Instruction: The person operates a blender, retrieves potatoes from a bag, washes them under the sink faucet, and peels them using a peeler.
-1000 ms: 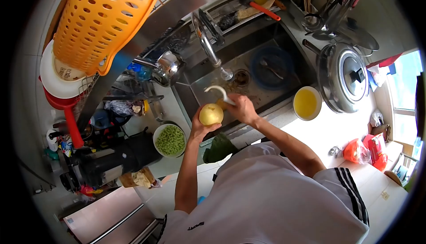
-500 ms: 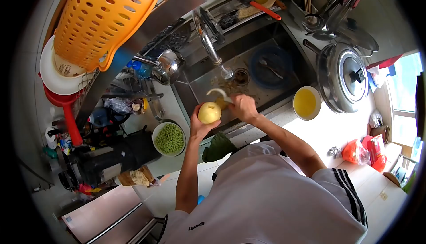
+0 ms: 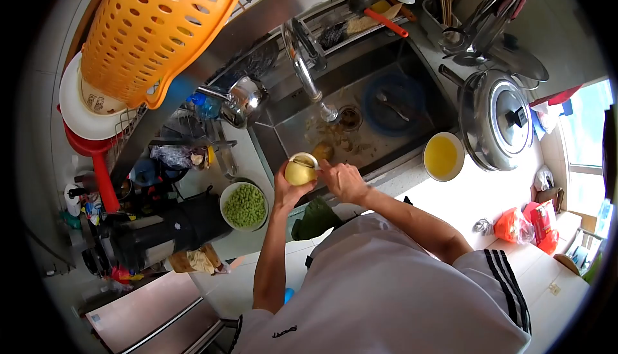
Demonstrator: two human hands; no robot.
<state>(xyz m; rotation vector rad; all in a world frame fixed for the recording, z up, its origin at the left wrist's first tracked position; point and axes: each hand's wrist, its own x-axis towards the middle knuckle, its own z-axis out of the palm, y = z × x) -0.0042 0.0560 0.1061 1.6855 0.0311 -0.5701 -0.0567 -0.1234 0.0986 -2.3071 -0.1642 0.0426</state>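
Location type: kitchen, apparently in a home. Identifying fixtures: a steel sink (image 3: 283, 141) set into the worktop, served by a curved faucet (image 3: 301, 70). Identifying equipment: an orange colander (image 3: 154, 38) and a white plate (image 3: 77, 112) on a rack at the left; a lidded pan (image 3: 499, 119) and upright chopsticks (image 3: 445, 6) at the right. Food present: chopped green vegetables (image 3: 244, 206) in a bowl beside the sink.

Basin (image 3: 375, 114) within the sink (image 3: 283, 138); first bowl (image 3: 223, 209) on the bench (image 3: 243, 154), left of the sink; second bowl (image 3: 460, 158) at right, beside the pan (image 3: 475, 128).
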